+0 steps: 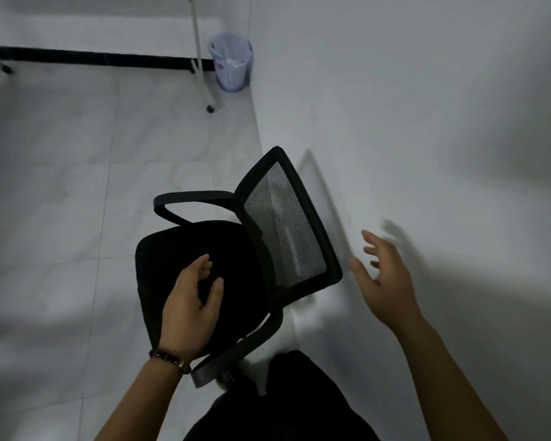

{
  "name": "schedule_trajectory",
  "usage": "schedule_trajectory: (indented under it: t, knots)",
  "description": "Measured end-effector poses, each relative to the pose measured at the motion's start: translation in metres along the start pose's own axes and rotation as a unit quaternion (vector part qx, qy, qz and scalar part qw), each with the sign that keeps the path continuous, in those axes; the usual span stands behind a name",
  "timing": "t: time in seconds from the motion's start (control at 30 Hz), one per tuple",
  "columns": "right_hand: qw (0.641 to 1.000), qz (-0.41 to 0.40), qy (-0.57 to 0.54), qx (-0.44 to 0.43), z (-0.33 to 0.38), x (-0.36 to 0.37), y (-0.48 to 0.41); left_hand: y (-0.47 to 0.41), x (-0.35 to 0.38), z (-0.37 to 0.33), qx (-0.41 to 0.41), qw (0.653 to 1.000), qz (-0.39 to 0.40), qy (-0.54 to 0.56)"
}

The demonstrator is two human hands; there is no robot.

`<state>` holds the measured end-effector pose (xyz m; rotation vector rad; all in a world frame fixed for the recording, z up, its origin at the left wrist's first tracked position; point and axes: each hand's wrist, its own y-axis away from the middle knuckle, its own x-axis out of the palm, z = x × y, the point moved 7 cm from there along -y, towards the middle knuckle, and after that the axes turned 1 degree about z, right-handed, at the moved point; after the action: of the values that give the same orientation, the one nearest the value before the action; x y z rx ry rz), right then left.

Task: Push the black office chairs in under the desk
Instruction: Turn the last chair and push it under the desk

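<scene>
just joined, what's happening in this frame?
A person stands over a black office chair that sits beside the white wall. The left hand hovers above the seat, fingers loosely curled and holding nothing. The right hand is open in the air, right of the mesh backrest. Neither hand plainly grips the chair. What looks like a desk leg and a waste basket stand further off.

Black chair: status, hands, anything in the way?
Left hand open over seat, right hand open beside backrest. Black chair ungripped, near wall. Wastebasket by desk leg ahead.
</scene>
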<state>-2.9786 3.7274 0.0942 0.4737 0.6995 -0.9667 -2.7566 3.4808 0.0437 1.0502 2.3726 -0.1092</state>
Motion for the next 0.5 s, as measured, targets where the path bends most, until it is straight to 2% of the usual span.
schedule_trajectory:
  t: [0.13, 0.33, 0.5]
  knots:
    - [0.998, 0.056, -0.001, -0.014, -0.011, 0.033, -0.096, -0.033, 0.038, 0.009, -0.033, 0.999, -0.003, 0.015]
    - [0.987, 0.146, 0.028, -0.051, -0.018, 0.118, -0.253, -0.066, 0.125, 0.017, -0.094, 0.995, 0.009, 0.039]
    - [0.965, 0.229, 0.057, -0.11, -0.008, 0.19, -0.305, -0.084, 0.184, 0.034, -0.146, 0.987, 0.031, 0.055]
